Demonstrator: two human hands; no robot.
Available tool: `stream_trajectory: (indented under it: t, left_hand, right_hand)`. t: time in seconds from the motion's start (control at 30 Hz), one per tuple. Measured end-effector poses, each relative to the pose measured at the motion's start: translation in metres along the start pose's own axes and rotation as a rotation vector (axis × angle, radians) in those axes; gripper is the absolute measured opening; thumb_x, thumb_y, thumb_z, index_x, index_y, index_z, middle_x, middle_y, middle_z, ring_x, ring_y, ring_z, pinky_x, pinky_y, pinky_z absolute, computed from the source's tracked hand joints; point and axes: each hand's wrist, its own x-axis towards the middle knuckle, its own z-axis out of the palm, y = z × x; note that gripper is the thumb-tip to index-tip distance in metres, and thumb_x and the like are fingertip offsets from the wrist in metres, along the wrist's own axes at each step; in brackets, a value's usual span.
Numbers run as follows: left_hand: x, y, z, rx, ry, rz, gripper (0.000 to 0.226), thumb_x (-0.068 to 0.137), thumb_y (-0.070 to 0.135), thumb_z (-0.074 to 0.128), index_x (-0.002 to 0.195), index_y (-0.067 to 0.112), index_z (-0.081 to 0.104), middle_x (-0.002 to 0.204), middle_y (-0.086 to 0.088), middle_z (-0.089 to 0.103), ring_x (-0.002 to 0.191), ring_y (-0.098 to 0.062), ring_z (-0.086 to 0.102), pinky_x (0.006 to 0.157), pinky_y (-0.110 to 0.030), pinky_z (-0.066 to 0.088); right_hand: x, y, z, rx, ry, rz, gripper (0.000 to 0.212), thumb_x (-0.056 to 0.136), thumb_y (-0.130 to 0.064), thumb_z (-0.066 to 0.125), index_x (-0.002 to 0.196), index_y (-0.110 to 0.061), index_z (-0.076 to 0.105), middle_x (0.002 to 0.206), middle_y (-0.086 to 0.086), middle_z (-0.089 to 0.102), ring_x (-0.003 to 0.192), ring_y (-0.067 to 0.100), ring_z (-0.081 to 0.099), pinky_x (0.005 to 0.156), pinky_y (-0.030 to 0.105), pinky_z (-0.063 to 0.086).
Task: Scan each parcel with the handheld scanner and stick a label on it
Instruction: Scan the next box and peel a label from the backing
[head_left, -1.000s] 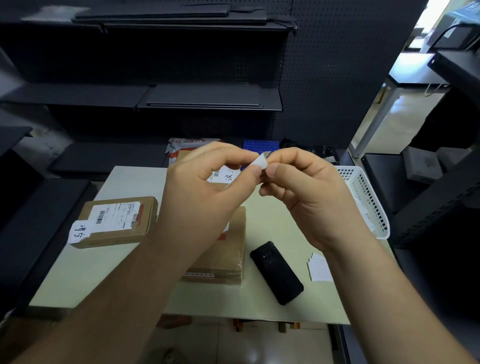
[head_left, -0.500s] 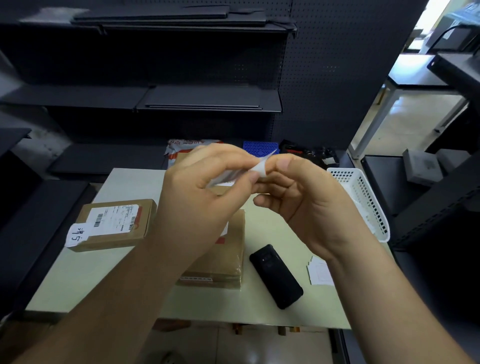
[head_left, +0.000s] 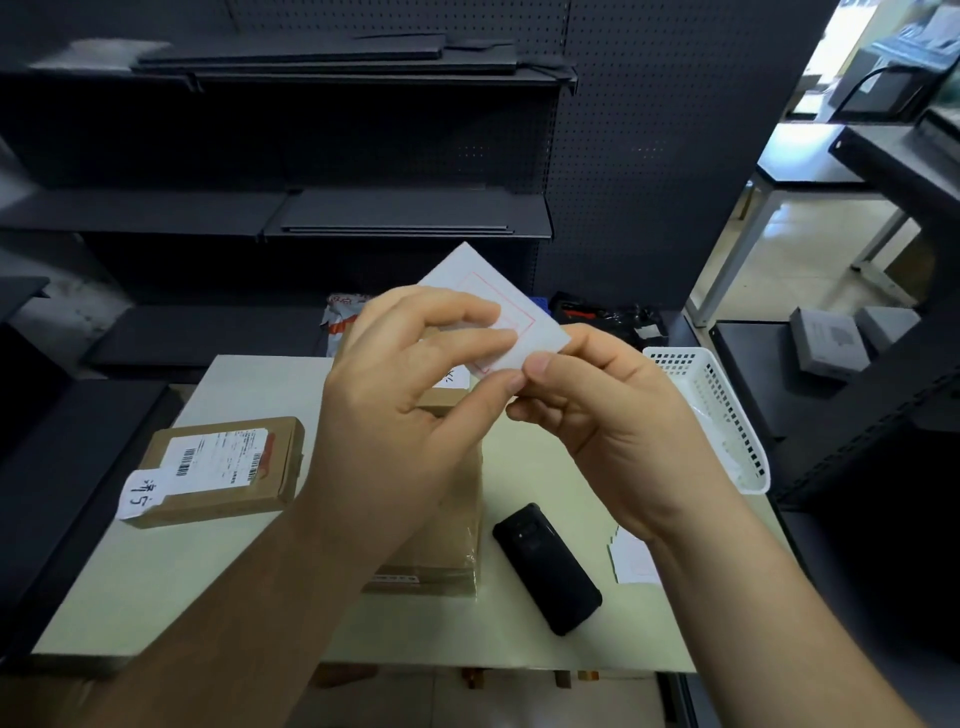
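Both hands are raised above the table, holding a white label with a red printed border. My left hand pinches its lower part between thumb and fingers. My right hand pinches its lower right corner. Below them lies a brown cardboard parcel, mostly hidden by my left arm. A second brown parcel with a shipping label and a handwritten white tag sits at the left. The black handheld scanner lies flat on the table right of the middle parcel.
A white perforated basket stands at the table's right edge. A small stack of white labels lies near my right wrist. A plastic mailer bag and dark items sit at the back. Dark shelving surrounds the pale table.
The label was seen edge-on between my fingertips; now it is turned up with its flat face toward me. Both hands stay in the same place above the middle parcel.
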Motion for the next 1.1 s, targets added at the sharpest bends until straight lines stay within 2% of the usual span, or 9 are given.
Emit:
stream_trajectory:
  t: [0.13, 0.3, 0.43, 0.6, 0.73, 0.8, 1.1]
  left_hand:
    - [-0.001, -0.002, 0.0, -0.028, 0.003, 0.054, 0.013, 0.084, 0.007, 0.076, 0.095, 0.001, 0.074, 0.103, -0.006, 0.069, 0.106, -0.026, 0.06, 0.091, -0.043, 0.049]
    - [-0.003, -0.004, -0.001, -0.016, -0.049, 0.064, 0.012, 0.085, 0.003, 0.072, 0.097, 0.003, 0.074, 0.105, -0.004, 0.069, 0.109, -0.023, 0.06, 0.096, -0.038, 0.046]
    - [-0.001, -0.004, -0.003, 0.045, -0.074, 0.004, 0.017, 0.087, 0.0, 0.068, 0.099, 0.009, 0.076, 0.108, 0.003, 0.069, 0.116, -0.02, 0.057, 0.098, -0.043, 0.046]
    - [0.002, 0.002, -0.005, 0.04, -0.086, 0.009, 0.011, 0.087, 0.018, 0.072, 0.097, 0.014, 0.077, 0.105, 0.008, 0.071, 0.112, -0.016, 0.061, 0.094, -0.049, 0.046]
    - [0.003, 0.007, -0.007, -0.043, -0.073, -0.041, 0.015, 0.083, 0.017, 0.077, 0.096, 0.009, 0.077, 0.103, 0.006, 0.072, 0.104, -0.011, 0.065, 0.093, -0.036, 0.048]
    - [0.004, 0.009, -0.006, -0.069, -0.077, -0.079, 0.019, 0.082, 0.017, 0.078, 0.1, 0.01, 0.077, 0.104, 0.006, 0.072, 0.104, -0.01, 0.065, 0.092, -0.036, 0.05]
    - [0.008, 0.014, -0.008, -0.129, -0.082, -0.184, 0.017, 0.086, 0.016, 0.072, 0.102, 0.013, 0.076, 0.099, 0.006, 0.072, 0.1, -0.01, 0.066, 0.089, -0.024, 0.05]
  right_hand:
    - [-0.002, -0.002, 0.0, -0.003, -0.022, 0.007, 0.013, 0.08, -0.012, 0.061, 0.076, -0.018, 0.072, 0.085, 0.013, 0.071, 0.077, 0.02, 0.066, 0.073, 0.028, 0.055]
    - [-0.002, -0.003, -0.002, -0.04, 0.055, 0.016, 0.011, 0.079, -0.013, 0.061, 0.076, -0.015, 0.071, 0.081, 0.013, 0.072, 0.075, 0.02, 0.068, 0.068, 0.026, 0.055]
    - [-0.001, 0.002, -0.002, -0.039, 0.127, 0.056, 0.008, 0.073, -0.008, 0.065, 0.081, -0.009, 0.064, 0.077, 0.011, 0.068, 0.07, 0.02, 0.066, 0.062, 0.023, 0.052]
    - [-0.003, 0.002, -0.002, 0.036, 0.09, 0.069, 0.004, 0.076, -0.009, 0.063, 0.079, -0.01, 0.065, 0.081, 0.009, 0.069, 0.072, 0.017, 0.065, 0.071, 0.028, 0.055]
    - [-0.004, -0.002, -0.002, 0.053, 0.051, 0.065, 0.012, 0.079, -0.014, 0.058, 0.081, -0.008, 0.068, 0.085, 0.011, 0.07, 0.079, 0.021, 0.064, 0.079, 0.034, 0.054]
    - [-0.003, -0.004, -0.003, 0.055, 0.043, 0.064, 0.013, 0.08, -0.014, 0.058, 0.082, -0.007, 0.068, 0.086, 0.013, 0.07, 0.083, 0.023, 0.064, 0.082, 0.036, 0.055]
    - [-0.005, -0.009, -0.006, 0.068, -0.022, 0.024, 0.01, 0.078, -0.011, 0.062, 0.081, -0.009, 0.072, 0.087, 0.012, 0.072, 0.078, 0.02, 0.069, 0.074, 0.031, 0.056]
